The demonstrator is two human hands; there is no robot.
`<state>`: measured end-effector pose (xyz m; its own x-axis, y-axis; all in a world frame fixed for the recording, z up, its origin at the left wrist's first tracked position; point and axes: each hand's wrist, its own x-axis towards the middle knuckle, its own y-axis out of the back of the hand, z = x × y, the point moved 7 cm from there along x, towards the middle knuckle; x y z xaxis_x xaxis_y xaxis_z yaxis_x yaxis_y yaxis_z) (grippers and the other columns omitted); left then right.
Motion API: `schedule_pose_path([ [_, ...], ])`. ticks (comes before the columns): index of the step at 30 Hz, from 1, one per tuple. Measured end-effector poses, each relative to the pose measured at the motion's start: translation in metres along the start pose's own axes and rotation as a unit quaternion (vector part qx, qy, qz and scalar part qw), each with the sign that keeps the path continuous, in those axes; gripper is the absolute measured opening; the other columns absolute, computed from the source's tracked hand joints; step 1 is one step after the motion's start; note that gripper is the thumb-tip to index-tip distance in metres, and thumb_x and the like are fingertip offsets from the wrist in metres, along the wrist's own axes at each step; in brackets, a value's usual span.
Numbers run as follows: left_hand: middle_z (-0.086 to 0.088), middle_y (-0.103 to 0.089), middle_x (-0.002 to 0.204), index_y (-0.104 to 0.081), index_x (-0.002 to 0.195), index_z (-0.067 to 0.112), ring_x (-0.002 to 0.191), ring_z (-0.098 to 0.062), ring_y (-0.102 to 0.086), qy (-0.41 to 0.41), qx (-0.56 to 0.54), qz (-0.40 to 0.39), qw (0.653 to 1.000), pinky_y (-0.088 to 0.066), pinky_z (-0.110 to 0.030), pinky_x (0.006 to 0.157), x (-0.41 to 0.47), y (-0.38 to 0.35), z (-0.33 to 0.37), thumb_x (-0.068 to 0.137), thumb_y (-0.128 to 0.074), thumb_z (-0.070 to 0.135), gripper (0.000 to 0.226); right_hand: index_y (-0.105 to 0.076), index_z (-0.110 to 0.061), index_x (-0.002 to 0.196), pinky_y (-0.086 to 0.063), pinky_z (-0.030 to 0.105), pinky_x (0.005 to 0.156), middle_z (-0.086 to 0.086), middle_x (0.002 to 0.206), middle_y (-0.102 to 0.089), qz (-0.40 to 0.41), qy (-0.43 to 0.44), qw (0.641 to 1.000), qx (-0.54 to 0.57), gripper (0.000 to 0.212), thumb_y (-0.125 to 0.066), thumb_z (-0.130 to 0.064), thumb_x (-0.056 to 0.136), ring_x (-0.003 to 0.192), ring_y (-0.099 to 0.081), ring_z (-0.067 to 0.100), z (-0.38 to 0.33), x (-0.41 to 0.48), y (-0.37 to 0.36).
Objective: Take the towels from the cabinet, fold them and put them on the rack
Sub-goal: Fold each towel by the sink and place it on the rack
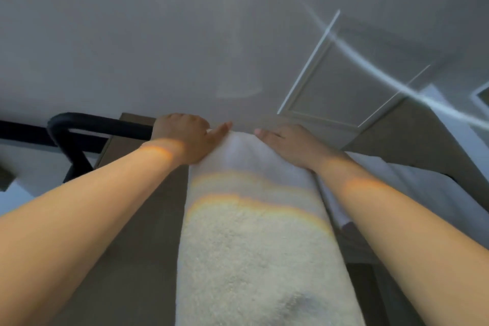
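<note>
Both hands are raised to the top fold of a thick white fluffy terry towel (pixel 251 246), which hangs from just under the hands straight down between the two forearms towards the camera. The left hand (pixel 182 137) sits on the fold's left corner with its knuckles bent over the far side, clutching the cloth, its thumb stretched along the crest towards the other hand. The right hand (pixel 287 145) lies palm-down on the right corner, thumb pointing back at the left one; its fingers pass out of sight over the fold, so whether it grips or only presses cannot be told. Just left of the left hand's knuckles a black rounded tubular rack bar (pixel 79 124) curves away. Under the right forearm lies another white cloth (pixel 423 180). Above the right hand is a white-framed ceiling hatch (pixel 344 82).
</note>
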<state>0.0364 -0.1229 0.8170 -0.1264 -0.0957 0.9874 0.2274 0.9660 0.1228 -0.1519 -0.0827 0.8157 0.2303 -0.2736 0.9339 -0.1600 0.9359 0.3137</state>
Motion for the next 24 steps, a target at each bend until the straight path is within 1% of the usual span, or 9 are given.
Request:
schedule_pose_path([
  [4, -0.008, -0.065, 0.109, -0.063, 0.103, 0.022, 0.101, -0.029, -0.058, 0.008, -0.008, 0.035, 0.999, -0.037, -0.036, 0.078, -0.017, 0.008, 0.000, 0.092, -0.017, 0.068, 0.066, -0.062, -0.013, 0.111, -0.042, 0.037, 0.095, 0.016, 0.121, -0.064, -0.014, 0.012, 0.998, -0.054, 0.054, -0.031, -0.056, 0.101, 0.117, -0.057, 0.031, 0.006, -0.021, -0.005],
  [7, -0.011, -0.054, 0.123, -0.055, 0.121, 0.014, 0.115, -0.033, -0.047, 0.007, -0.157, 0.145, 0.977, -0.035, -0.041, 0.095, -0.058, 0.021, -0.001, 0.090, -0.042, 0.059, 0.056, -0.056, -0.019, 0.094, -0.039, 0.036, 0.090, 0.017, 0.118, -0.064, 0.001, 0.010, 0.997, -0.072, 0.047, -0.029, -0.057, 0.101, 0.115, -0.057, 0.031, 0.000, -0.021, -0.003],
  [9, -0.011, -0.049, 0.122, -0.051, 0.120, 0.011, 0.114, -0.031, -0.046, 0.016, -0.233, 0.187, 0.954, -0.038, -0.042, 0.094, -0.090, 0.024, -0.004, 0.085, -0.053, 0.058, 0.058, -0.049, -0.024, 0.081, -0.039, 0.035, 0.088, 0.017, 0.116, -0.065, 0.005, 0.012, 0.997, -0.075, 0.044, -0.027, -0.057, 0.102, 0.114, -0.058, 0.031, -0.005, -0.019, -0.003],
  [13, 0.010, -0.059, 0.100, -0.052, 0.113, 0.017, 0.085, -0.006, -0.059, 0.133, -0.403, 0.012, 0.905, -0.044, -0.018, 0.063, -0.117, -0.012, -0.008, 0.080, -0.059, 0.066, 0.060, -0.045, -0.027, 0.075, -0.038, 0.034, 0.087, 0.016, 0.117, -0.065, -0.007, 0.007, 0.997, -0.081, 0.047, -0.022, -0.058, 0.102, 0.114, -0.057, 0.030, -0.005, -0.015, -0.004],
  [15, 0.006, -0.070, 0.090, -0.063, 0.101, 0.016, 0.073, -0.010, -0.067, 0.164, -0.486, -0.055, 0.857, -0.047, -0.018, 0.056, -0.117, -0.027, -0.007, 0.081, -0.063, 0.060, 0.049, -0.056, -0.026, 0.084, -0.038, 0.034, 0.092, 0.015, 0.124, -0.064, -0.026, 0.002, 0.997, -0.075, 0.051, -0.022, -0.059, 0.102, 0.119, -0.055, 0.030, -0.006, -0.015, -0.004],
  [17, 0.004, -0.076, 0.081, -0.069, 0.089, 0.019, 0.065, -0.010, -0.071, 0.163, -0.547, -0.062, 0.819, -0.052, -0.020, 0.056, -0.116, -0.029, -0.005, 0.082, -0.069, 0.050, 0.032, -0.062, -0.017, 0.102, -0.040, 0.035, 0.098, 0.013, 0.129, -0.061, -0.040, -0.003, 0.998, -0.056, 0.057, -0.023, -0.058, 0.102, 0.123, -0.053, 0.029, -0.007, -0.017, -0.003],
  [19, 0.010, -0.075, 0.074, -0.070, 0.085, 0.021, 0.062, -0.006, -0.070, 0.147, -0.548, -0.036, 0.823, -0.051, -0.019, 0.054, -0.113, -0.023, -0.007, 0.080, -0.072, 0.045, 0.025, -0.060, -0.014, 0.111, -0.039, 0.036, 0.100, 0.012, 0.131, -0.059, -0.032, -0.008, 0.999, -0.026, 0.052, -0.028, -0.054, 0.103, 0.125, -0.051, 0.028, -0.009, -0.024, 0.001],
  [21, 0.014, -0.074, 0.072, -0.070, 0.086, 0.022, 0.061, -0.004, -0.069, 0.143, -0.538, -0.020, 0.830, -0.050, -0.019, 0.055, -0.113, -0.020, -0.009, 0.080, -0.073, 0.045, 0.024, -0.050, -0.013, 0.136, -0.034, 0.035, 0.107, 0.010, 0.143, -0.048, 0.006, -0.017, 1.000, -0.017, 0.053, -0.035, -0.051, 0.102, 0.135, -0.041, 0.026, -0.011, -0.040, 0.009],
  [24, 0.014, -0.073, 0.071, -0.070, 0.086, 0.022, 0.061, -0.002, -0.068, 0.149, -0.531, -0.009, 0.834, -0.048, -0.018, 0.054, -0.116, -0.020, -0.010, 0.078, -0.074, 0.047, 0.026, -0.046, -0.015, 0.142, -0.036, 0.033, 0.101, 0.006, 0.140, -0.049, 0.135, 0.009, 0.991, 0.013, 0.052, -0.046, -0.044, 0.099, 0.130, -0.044, 0.023, -0.026, -0.092, 0.021],
])
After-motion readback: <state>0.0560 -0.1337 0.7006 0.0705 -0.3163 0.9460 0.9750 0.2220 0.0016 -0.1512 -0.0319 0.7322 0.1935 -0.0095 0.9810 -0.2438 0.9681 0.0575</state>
